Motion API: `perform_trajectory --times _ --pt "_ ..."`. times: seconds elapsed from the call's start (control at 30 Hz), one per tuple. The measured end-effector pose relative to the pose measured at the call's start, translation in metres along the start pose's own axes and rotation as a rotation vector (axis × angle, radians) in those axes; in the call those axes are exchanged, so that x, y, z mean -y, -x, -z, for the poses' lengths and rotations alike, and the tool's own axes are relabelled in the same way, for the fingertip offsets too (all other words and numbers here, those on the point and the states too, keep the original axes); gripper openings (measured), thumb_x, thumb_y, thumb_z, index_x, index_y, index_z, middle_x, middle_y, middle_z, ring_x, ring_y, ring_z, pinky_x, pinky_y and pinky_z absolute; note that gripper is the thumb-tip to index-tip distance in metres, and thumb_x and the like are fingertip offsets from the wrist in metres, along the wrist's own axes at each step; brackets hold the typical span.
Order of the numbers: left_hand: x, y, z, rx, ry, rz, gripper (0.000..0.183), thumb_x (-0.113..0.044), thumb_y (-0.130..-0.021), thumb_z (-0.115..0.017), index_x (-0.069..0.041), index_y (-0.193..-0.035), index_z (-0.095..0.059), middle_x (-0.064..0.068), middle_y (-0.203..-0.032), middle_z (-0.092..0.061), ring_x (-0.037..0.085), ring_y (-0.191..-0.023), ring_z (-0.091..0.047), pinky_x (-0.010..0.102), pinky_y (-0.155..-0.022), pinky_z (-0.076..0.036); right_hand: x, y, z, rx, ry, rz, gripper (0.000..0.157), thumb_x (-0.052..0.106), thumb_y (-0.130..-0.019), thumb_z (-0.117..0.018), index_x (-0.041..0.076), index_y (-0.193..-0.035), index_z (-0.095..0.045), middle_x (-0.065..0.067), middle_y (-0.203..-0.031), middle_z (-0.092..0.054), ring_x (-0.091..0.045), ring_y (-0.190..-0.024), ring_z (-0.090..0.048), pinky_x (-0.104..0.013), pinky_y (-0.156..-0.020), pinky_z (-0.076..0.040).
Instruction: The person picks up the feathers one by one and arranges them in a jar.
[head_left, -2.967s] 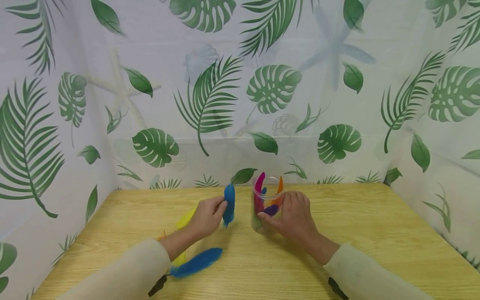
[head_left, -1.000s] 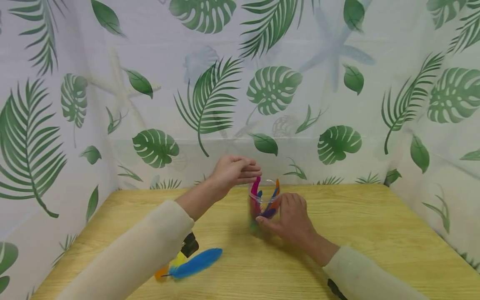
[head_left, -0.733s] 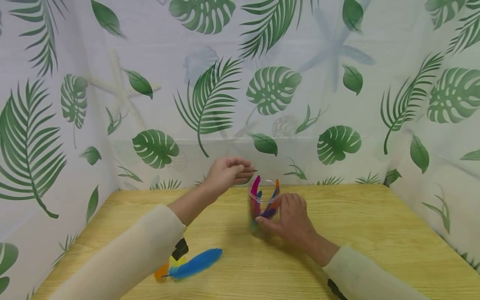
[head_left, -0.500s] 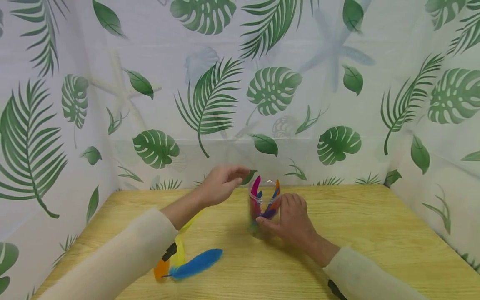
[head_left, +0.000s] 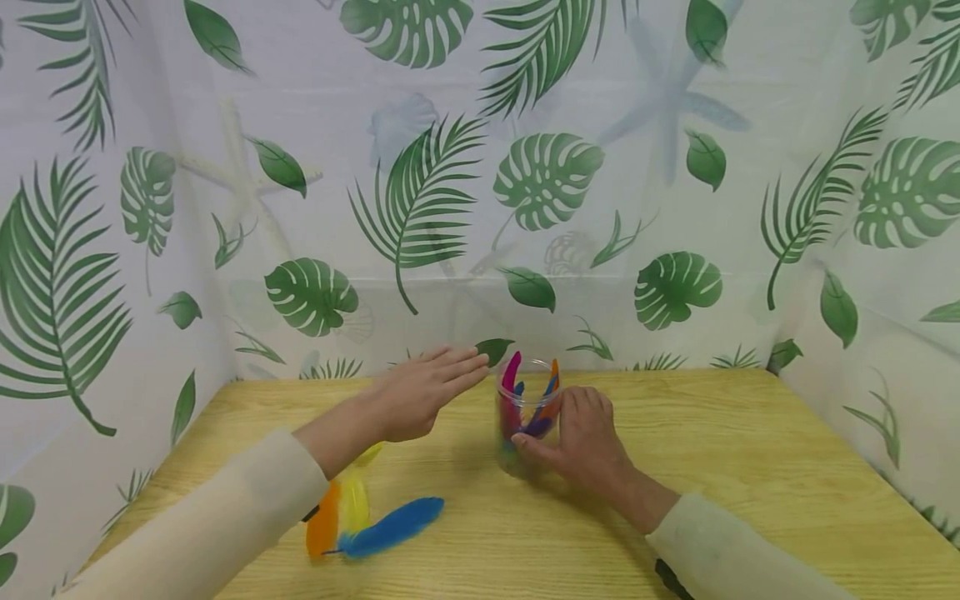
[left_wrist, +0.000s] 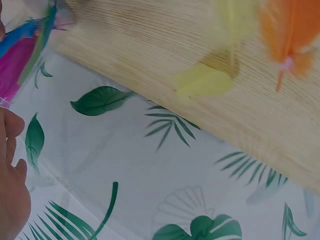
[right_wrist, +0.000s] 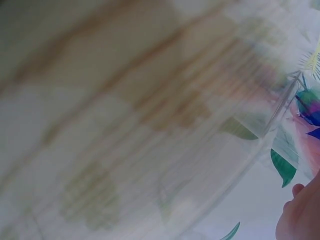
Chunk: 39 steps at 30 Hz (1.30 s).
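Observation:
A clear plastic cup [head_left: 512, 457] stands upright on the table, and my right hand [head_left: 591, 442] grips its right side, thumb across the front. Inside lean a magenta feather [head_left: 511, 375], an orange feather [head_left: 555, 367], a purple feather [head_left: 538, 427] and blue ones. Left of the cup, my left hand [head_left: 420, 396] hovers with straight fingers, holding nothing. Below it on the table lie a blue feather [head_left: 397, 527], an orange feather [head_left: 322, 525] and a yellow feather [head_left: 356, 502]. Another yellow feather [left_wrist: 205, 82] is partly hidden behind the left wrist in the head view.
The wood-grain table [head_left: 720, 467] ends at a white backdrop [head_left: 450, 325] printed with green leaves, which also rises along both sides. Blurred clear plastic fills much of the right wrist view.
The blue feather that my left hand pinched 3 seconds ago is now in the cup beside the orange one. Since then the left hand has drawn back leftward from the rim. My right hand stays put.

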<state>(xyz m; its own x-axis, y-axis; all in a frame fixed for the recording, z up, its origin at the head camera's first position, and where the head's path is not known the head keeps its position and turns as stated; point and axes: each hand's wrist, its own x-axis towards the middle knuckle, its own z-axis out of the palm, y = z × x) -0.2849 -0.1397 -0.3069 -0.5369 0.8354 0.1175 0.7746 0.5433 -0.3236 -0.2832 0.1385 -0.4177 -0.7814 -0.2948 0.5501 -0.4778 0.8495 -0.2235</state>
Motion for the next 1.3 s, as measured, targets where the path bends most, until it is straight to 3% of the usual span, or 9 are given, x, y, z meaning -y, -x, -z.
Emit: perform_trajectory --times 0.07,0.17,0.37,0.63,0.93,1.3 --pt "0.004 0.005 -0.002 0.023 -0.088 -0.024 0.068 -0.004 -0.095 -0.057 -0.011 -0.157 -0.03 0.004 -0.165 -0.027 0.024 -0.153 -0.023 0.043 -0.123 -0.019 0.0 0.0 0.0 0.001 0.0 0.001 0.071 0.063 -0.077 -0.074 0.003 -0.109 -0.056 -0.012 -0.102 -0.059 -0.032 -0.104 -0.051 -0.05 -0.095 -0.037" --pt "0.011 0.011 -0.005 0.024 -0.146 -0.048 0.069 -0.008 -0.095 -0.056 -0.014 -0.158 -0.029 0.003 -0.165 -0.025 0.023 -0.154 -0.021 0.045 -0.124 -0.017 0.0 0.0 0.0 -0.003 0.001 0.003 0.067 0.063 -0.077 -0.074 0.004 -0.104 -0.055 -0.011 -0.098 -0.058 -0.031 -0.102 -0.051 -0.049 -0.094 -0.037" --pt "0.021 0.021 -0.009 0.063 -0.144 -0.055 0.072 -0.012 -0.093 -0.058 -0.017 -0.159 -0.028 0.004 -0.167 -0.021 0.024 -0.154 -0.018 0.048 -0.124 -0.015 0.001 0.0 0.001 -0.009 0.0 0.002 0.067 0.063 -0.077 -0.075 0.004 -0.102 -0.056 -0.011 -0.098 -0.058 -0.031 -0.101 -0.051 -0.05 -0.094 -0.037" --pt "0.034 0.037 -0.018 0.117 -0.146 -0.011 0.104 -0.014 -0.074 -0.084 -0.017 -0.159 -0.025 0.003 -0.167 -0.02 0.026 -0.155 -0.017 0.051 -0.124 -0.012 0.001 0.0 0.002 0.009 0.0 -0.009 0.068 0.064 -0.078 -0.073 0.004 -0.102 -0.055 -0.01 -0.099 -0.057 -0.031 -0.102 -0.051 -0.049 -0.095 -0.036" --pt "0.047 0.053 -0.028 0.135 -0.193 0.002 0.127 -0.02 -0.058 -0.094 -0.018 -0.161 -0.018 0.005 -0.169 -0.012 0.028 -0.155 -0.015 0.054 -0.123 -0.014 0.001 0.0 0.003 0.0 -0.014 -0.005 0.065 0.063 -0.077 -0.074 0.005 -0.097 -0.054 -0.01 -0.096 -0.056 -0.031 -0.101 -0.05 -0.047 -0.093 -0.035" --pt "0.052 0.073 -0.05 0.239 -0.256 0.013 0.12 -0.03 -0.063 -0.091 -0.009 -0.159 -0.022 0.008 -0.167 -0.02 0.029 -0.153 -0.021 0.046 -0.122 -0.022 0.002 0.0 0.004 0.007 -0.007 -0.004 0.067 0.062 -0.078 -0.074 0.003 -0.102 -0.055 -0.012 -0.1 -0.057 -0.032 -0.105 -0.05 -0.049 -0.095 -0.035"
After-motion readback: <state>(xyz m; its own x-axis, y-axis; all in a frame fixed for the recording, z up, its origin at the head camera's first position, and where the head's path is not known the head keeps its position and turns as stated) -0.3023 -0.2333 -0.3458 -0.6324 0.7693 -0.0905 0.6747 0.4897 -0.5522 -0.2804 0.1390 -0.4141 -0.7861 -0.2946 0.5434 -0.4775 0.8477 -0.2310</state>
